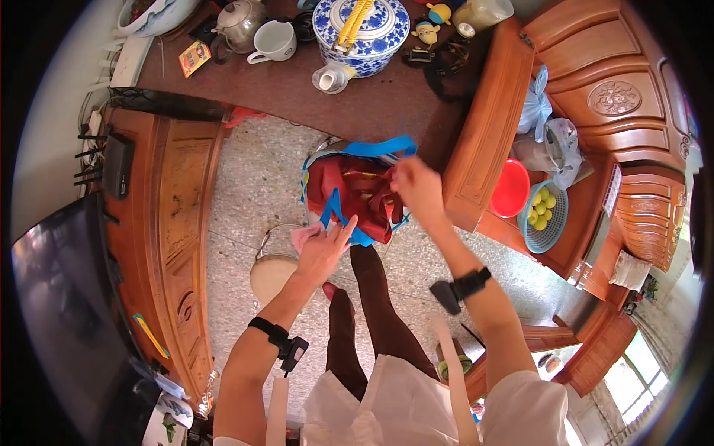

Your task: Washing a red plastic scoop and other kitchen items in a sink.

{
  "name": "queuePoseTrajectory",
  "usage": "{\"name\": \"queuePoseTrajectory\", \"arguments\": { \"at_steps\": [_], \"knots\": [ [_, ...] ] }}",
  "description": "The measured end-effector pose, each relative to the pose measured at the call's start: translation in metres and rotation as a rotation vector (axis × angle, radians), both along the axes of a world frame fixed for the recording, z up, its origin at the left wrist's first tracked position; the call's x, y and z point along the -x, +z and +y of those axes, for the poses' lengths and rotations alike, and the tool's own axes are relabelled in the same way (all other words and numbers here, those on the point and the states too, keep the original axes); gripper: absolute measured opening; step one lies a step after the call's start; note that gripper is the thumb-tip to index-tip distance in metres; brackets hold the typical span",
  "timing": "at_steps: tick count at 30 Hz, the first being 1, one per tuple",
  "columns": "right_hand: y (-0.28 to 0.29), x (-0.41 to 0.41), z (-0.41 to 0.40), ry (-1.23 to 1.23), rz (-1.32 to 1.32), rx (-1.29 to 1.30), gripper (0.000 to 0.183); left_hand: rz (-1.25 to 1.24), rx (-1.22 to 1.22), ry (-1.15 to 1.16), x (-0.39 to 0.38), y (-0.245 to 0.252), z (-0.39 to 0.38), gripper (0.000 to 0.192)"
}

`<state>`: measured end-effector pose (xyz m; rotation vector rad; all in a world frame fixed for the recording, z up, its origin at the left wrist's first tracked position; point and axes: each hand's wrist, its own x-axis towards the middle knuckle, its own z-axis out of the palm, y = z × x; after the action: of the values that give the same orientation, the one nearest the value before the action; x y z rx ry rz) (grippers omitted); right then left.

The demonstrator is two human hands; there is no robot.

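Note:
A bag with blue handles stands in front of me, with folded dark red fabric filling its mouth. My right hand is at the bag's right rim, its fingers closed at the edge of the red fabric beside the far blue handle. On the near left side, my left hand has a pink cloth at its fingers, and its index finger points over the red fabric. The near blue handle rises beside that hand. What lies under the red fabric is hidden.
A dark table beyond the bag bears a blue-and-white lidded pot and a white mug. A round stool stands left on the speckled floor. At right, a wooden bench holds a red basin and a blue basket of yellow-green fruit.

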<state>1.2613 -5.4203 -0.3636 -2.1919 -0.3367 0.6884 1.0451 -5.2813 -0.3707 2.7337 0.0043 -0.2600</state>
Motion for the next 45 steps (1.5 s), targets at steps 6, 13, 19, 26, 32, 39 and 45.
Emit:
{"name": "queuePoseTrajectory", "arguments": {
  "at_steps": [6, 13, 19, 26, 32, 39, 45],
  "knots": [
    [-0.067, 0.068, -0.026, 0.492, -0.051, 0.573, 0.025, 0.109, 0.075, 0.040, -0.010, -0.022, -0.017, 0.067],
    [-0.068, -0.008, -0.033, -0.034, 0.480, 0.170, 0.024, -0.062, -0.074, 0.275, -0.025, 0.012, -0.007, 0.061],
    [-0.053, -0.021, -0.027, -0.699, 1.025, -0.410, 0.016, -0.094, -0.007, 0.239, -0.003, -0.001, 0.013, 0.053],
    [-0.010, 0.045, -0.014, -0.530, 0.423, -0.112, 0.029, -0.257, 0.160, 0.236, -0.011, 0.055, -0.016, 0.055],
    [0.035, 0.114, -0.001, -0.676, 0.532, -0.210, 0.035, -0.152, -0.052, 0.086, -0.055, 0.081, -0.025, 0.052],
    [0.061, 0.124, -0.023, -1.060, 0.983, -0.452, 0.037, -0.150, -0.046, 0.157, -0.052, 0.089, -0.014, 0.022],
    [0.118, 0.042, -0.037, -0.355, -0.041, -0.112, 0.028, -0.041, -0.111, -0.042, -0.037, 0.103, 0.016, 0.019]
  ]
}}
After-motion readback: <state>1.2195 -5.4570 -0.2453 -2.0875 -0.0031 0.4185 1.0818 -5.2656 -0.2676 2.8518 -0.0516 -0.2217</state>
